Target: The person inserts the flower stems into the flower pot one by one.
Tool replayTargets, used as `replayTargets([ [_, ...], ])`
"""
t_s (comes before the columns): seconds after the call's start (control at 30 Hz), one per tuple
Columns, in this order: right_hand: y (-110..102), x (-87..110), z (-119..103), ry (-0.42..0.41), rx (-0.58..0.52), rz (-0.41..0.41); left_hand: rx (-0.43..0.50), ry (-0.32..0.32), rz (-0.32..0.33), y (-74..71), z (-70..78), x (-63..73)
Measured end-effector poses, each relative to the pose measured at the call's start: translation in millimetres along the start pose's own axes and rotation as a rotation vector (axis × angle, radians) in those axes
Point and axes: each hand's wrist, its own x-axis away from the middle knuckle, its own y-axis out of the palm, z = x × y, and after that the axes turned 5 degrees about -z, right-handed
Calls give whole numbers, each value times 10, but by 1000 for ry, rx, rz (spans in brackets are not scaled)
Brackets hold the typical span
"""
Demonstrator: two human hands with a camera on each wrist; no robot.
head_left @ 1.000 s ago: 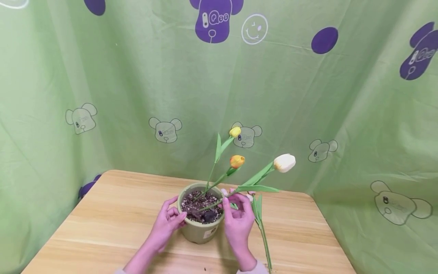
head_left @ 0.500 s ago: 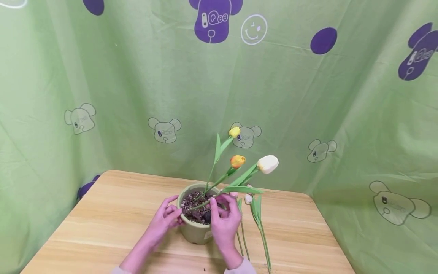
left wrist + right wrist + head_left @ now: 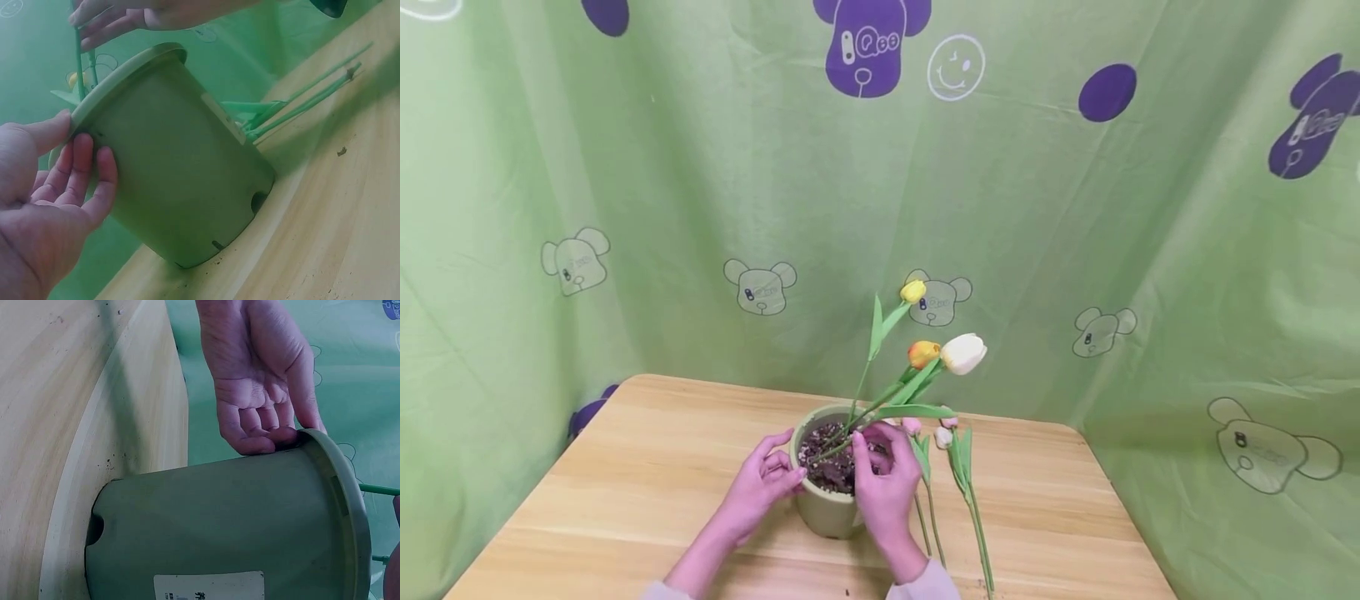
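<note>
Pinching one white tulip [image 3: 964,354], right hand [image 3: 887,485], left hand [image 3: 758,485] gripping one pot [image 3: 823,515], two upright tulips [image 3: 913,291] inside

Bench [image 3: 625,500]: pale wood, rounded far corners. Pot [image 3: 826,518] standing upright on it. Loose tulips [image 3: 960,460] lying beside pot, 2 to 4 o'clock. Dark speck [image 3: 847,592] at pot's 6 o'clock.

2 forearms [image 3: 702,557] reach forward; left fingers [image 3: 81,170] curled, right fingers [image 3: 901,442] pinching.

The round green pot [image 3: 172,156] looks matt plastic, the pale tabletop [image 3: 647,475] smooth wood, the far green curtain [image 3: 850,200] creased cloth.
</note>
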Motion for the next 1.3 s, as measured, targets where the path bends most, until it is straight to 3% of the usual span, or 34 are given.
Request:
replayTargets([
  [0.43,18,-53,38,-92,101,-52,-2,5,1,-2,-34,3],
  [1.3,63,-280,-49,-85,247,-185,20,-1,9,11,-48,-1],
])
